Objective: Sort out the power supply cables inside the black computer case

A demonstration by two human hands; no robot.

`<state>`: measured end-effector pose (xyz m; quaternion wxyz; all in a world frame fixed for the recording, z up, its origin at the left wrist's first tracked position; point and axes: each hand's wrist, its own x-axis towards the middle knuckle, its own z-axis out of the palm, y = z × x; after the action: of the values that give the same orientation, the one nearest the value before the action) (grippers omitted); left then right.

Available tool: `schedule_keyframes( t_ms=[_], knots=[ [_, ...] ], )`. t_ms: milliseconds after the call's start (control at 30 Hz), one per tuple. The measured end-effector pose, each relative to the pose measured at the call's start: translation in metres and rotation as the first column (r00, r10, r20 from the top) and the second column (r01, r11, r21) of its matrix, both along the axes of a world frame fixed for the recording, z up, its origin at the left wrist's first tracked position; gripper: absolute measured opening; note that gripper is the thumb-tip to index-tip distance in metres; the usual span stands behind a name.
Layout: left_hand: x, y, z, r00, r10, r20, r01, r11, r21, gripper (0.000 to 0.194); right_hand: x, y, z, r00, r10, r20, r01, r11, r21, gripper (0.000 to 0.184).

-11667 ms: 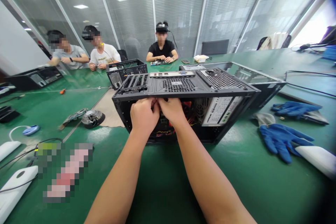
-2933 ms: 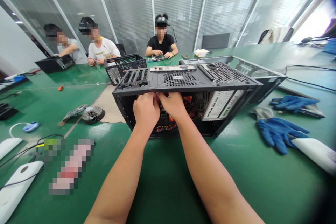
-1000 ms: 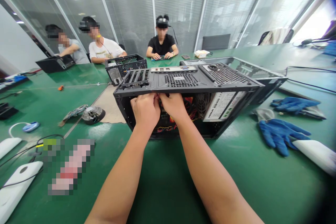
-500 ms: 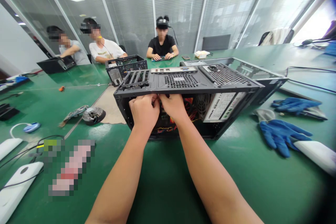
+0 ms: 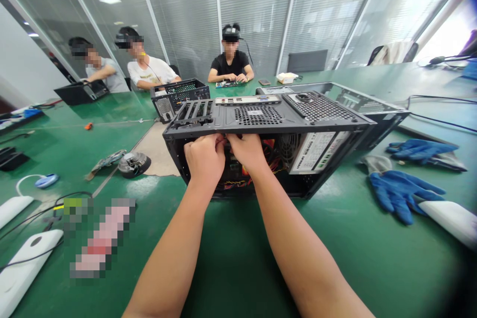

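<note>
A black computer case (image 5: 219,126) lies before me with its ported, vented back panel facing up and its open side towards me. Both hands reach in under the near edge of that panel. My left hand (image 5: 204,159) is closed, thumb and fingers pinched together inside the case. Close beside it, my right hand (image 5: 246,151) has its fingers bent inward, tips hidden under the edge. Whatever the fingertips grip cannot be made out. Right of my hands are a round fan (image 5: 287,149) and a labelled power supply (image 5: 316,153). Coloured wires (image 5: 238,185) run below.
Blue gloves (image 5: 400,191) lie at right near a white object (image 5: 449,216). A round cooler-like part (image 5: 134,164) and a white power strip (image 5: 30,271) are at left. Behind stand another case (image 5: 181,97) and a case frame (image 5: 383,124). Several people sit across the green table (image 5: 238,258).
My hands stay in nearly the same place inside the case, with only a slight shift of the fingers. Across the table, a person's hands have moved right over a circuit board.
</note>
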<state>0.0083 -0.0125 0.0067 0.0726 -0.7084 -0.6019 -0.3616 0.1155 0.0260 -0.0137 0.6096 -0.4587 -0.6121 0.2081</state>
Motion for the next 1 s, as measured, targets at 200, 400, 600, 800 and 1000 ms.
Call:
schedule_keyframes(
  t_ms=[200,400,600,800,1000],
  knots=[
    [0.0,0.001,-0.002,0.998,0.027,-0.049,-0.027,1.0,-0.005,0.019,-0.001,-0.004,0.003,0.999,0.012,0.043,-0.011,1.0,-0.023,0.016],
    [-0.003,0.005,-0.005,0.999,-0.008,-0.05,0.008,1.0,0.0,0.021,-0.001,-0.006,0.003,0.996,0.01,0.085,-0.007,0.999,-0.032,0.016],
    [-0.003,0.008,-0.007,0.998,-0.067,0.014,0.066,0.998,0.019,0.02,0.0,-0.004,0.003,0.994,-0.018,0.108,0.019,1.0,-0.009,0.015],
    [-0.001,0.009,-0.006,0.998,-0.031,0.059,0.03,0.999,0.025,0.013,0.0,-0.003,0.003,0.996,-0.02,0.089,0.02,1.0,-0.001,0.015],
    [-0.002,0.004,-0.003,1.0,0.011,0.016,-0.011,1.0,0.01,0.012,-0.001,-0.003,0.001,0.998,0.001,0.058,0.0,1.0,-0.031,0.019]
  ],
)
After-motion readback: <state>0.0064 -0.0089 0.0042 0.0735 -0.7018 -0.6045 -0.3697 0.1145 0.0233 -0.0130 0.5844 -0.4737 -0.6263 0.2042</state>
